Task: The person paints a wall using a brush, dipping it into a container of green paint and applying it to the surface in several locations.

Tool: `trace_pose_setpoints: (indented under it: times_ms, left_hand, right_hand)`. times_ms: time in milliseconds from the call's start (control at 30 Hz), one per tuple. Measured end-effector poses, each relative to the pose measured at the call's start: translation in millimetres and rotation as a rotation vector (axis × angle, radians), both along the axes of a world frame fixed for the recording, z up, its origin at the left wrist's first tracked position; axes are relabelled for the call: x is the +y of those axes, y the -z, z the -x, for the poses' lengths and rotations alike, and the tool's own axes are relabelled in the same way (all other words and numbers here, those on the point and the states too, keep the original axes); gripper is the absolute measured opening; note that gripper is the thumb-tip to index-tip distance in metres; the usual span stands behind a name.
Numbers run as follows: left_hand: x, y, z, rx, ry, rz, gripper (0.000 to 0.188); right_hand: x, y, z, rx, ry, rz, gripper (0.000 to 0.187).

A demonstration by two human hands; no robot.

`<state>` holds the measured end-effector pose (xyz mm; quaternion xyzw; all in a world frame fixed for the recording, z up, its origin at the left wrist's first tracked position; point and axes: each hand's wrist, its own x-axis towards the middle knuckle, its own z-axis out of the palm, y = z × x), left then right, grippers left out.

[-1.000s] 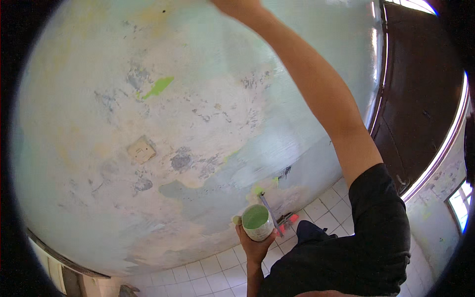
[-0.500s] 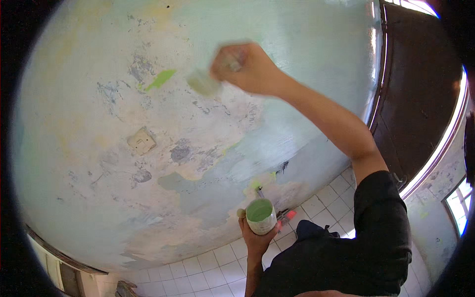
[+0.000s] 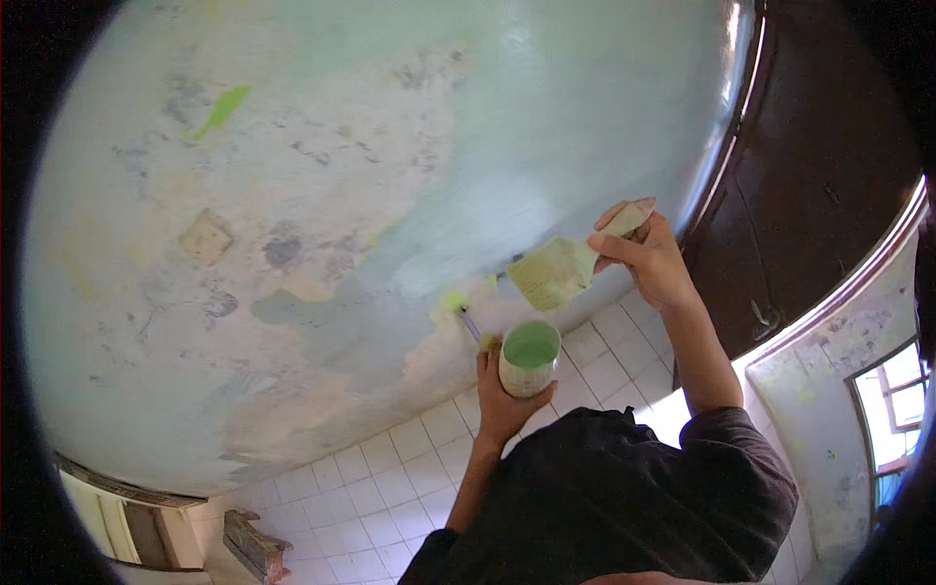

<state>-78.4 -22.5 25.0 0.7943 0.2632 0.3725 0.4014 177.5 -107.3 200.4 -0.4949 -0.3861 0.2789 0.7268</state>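
Note:
My left hand point(image 3: 501, 408) is wrapped round a white tub point(image 3: 525, 381) of green paint point(image 3: 532, 345), low in front of the wall point(image 3: 351, 185). The tub is held nearly upright, its open top facing me. My right hand point(image 3: 661, 261), up and to the right of it, grips a broad flat paintbrush point(image 3: 551, 274) by its handle. Pale green paint coats the brush, and its wide end points down and left, just above the tub. Brush and tub look apart. A small pale yellowish patch shows by my left thumb; what it is, I cannot tell.
A short pipe point(image 3: 470, 323) sticks out of the wall beside my left hand. Farther left is a square switch plate point(image 3: 206, 237). A dark door point(image 3: 809, 185) stands at the right. White tiles point(image 3: 380, 487) cover the floor; a wooden piece point(image 3: 255, 546) lies lower left.
My right hand has come down and to the right with the paintbrush, from high on the wall to just above the tub. The view has shifted too; my left hand still holds the tub.

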Motion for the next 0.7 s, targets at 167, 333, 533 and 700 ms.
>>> trace_pose_setpoints:
  times_ms: [167,333,533,700]
  left_hand:
    - [-13,-8,-59,-0.055,0.035,-0.104,0.098]
    - [-38,-9,-103,-0.047,0.1,-0.075,0.09]
    - [-66,-12,-136,0.018,0.126,-0.118,0.093]
    - [-81,-6,-148,0.074,0.182,-0.135,0.096]
  right_hand:
    - [-37,14,-51,0.092,-0.003,0.056,0.022]
    - [-79,10,-81,-0.15,-0.107,0.11,0.021]
    - [-106,-13,-108,-0.736,-0.209,0.142,0.017]
    - [-105,-14,-119,-0.786,-0.382,0.187,0.019]
